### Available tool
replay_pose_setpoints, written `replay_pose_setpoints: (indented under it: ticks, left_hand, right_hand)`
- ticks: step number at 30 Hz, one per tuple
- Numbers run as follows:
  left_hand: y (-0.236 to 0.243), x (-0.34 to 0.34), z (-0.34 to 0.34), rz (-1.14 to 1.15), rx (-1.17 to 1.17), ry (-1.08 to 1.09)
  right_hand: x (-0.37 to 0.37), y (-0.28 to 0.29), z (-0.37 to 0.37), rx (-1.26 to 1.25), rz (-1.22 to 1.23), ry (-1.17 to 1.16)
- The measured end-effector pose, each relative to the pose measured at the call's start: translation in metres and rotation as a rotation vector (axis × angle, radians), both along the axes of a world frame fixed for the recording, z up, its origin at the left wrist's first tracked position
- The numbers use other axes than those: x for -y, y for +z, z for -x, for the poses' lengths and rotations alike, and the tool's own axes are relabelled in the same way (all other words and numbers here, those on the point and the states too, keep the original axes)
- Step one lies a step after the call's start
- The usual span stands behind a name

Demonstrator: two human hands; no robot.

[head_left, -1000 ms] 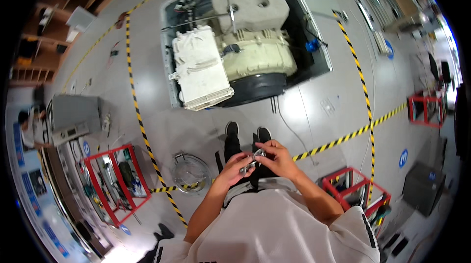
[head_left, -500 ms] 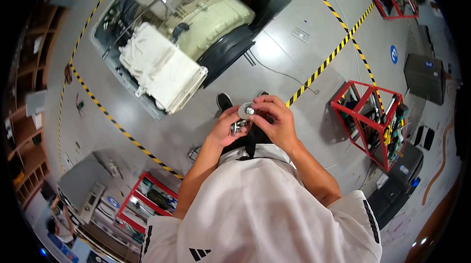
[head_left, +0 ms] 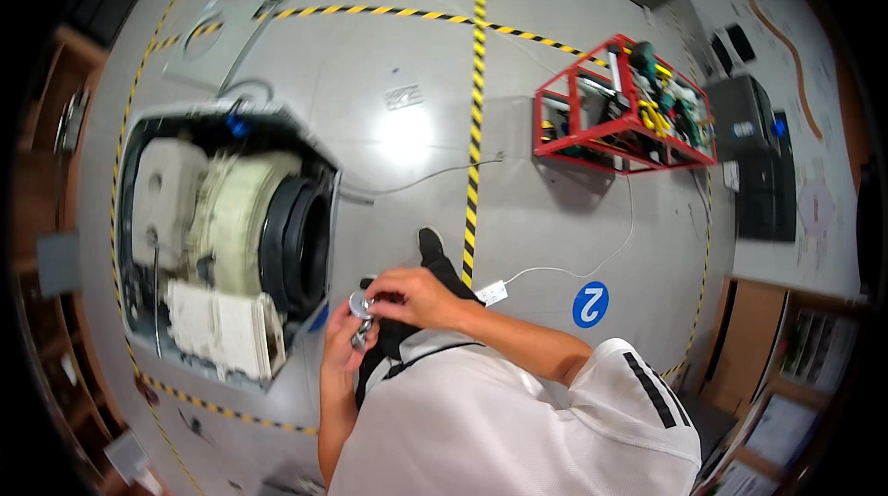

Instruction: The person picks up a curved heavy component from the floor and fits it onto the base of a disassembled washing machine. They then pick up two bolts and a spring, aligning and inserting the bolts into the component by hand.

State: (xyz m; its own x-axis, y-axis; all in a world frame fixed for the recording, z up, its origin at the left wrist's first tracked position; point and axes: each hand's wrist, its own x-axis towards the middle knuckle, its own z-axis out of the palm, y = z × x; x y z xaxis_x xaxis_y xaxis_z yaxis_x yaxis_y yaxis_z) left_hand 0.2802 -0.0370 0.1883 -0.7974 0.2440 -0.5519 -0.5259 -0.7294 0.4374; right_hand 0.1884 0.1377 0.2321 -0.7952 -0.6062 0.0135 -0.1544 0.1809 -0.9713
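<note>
Right hand (head_left: 418, 300): thumb and forefinger pinched at the rim of a shiny metal disc (head_left: 357, 305); exact contact blurred. Left hand (head_left: 340, 341): fingers curled around a smaller metal fitting (head_left: 360, 339) just below the disc. Both pieces sit between your hands, in front of your waist, touching neither the floor (head_left: 518, 219) nor the machine. Whether disc and fitting touch each other, I cannot tell.

Change noted: you have turned to your right. Half a second ago the opened machine (head_left: 310, 142) lay ahead and leftward; now it lies along your left side, its right edge near your hands. The disc then showed a bolt head at its centre; that detail is not clear now. Both hands have kept their hold through the turn. Judgement: the handling is going on in the air, with the machine now beside you rather than in front.

Further out: black rubber gasket (head_left: 275, 242) at the machine's right edge, pale tub (head_left: 239, 209) behind it, white drawer housing (head_left: 211, 318) toward the lower right corner. Ahead and right, a red-framed rack (head_left: 537, 124) of tools, previously lower in view. Nearer, on the floor, a white power strip (head_left: 493, 293) beside the striped tape (head_left: 474, 154).
</note>
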Motion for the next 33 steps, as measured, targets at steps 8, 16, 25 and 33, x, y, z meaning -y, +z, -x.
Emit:
replay_pose_setpoints:
  ticks: [8, 16, 25, 33]
  left_hand:
    - [0.010, -0.040, 0.035, 0.104, -0.024, -0.301]
    - [0.017, -0.090, 0.069, 0.249, 0.033, -0.402]
    - [0.012, -0.135, 0.095, 0.293, 0.079, -0.434]
    - [0.026, -0.159, 0.104, 0.288, 0.141, -0.332]
  right_hand:
    - [-0.071, -0.002, 0.012, 0.361, 0.028, 0.066]
    - [-0.123, -0.023, 0.023, 0.341, 0.124, -0.004]
    - [-0.169, -0.026, 0.036, 0.346, 0.076, -0.117]
    - [-0.175, -0.043, 0.041, 0.466, 0.266, -0.173]
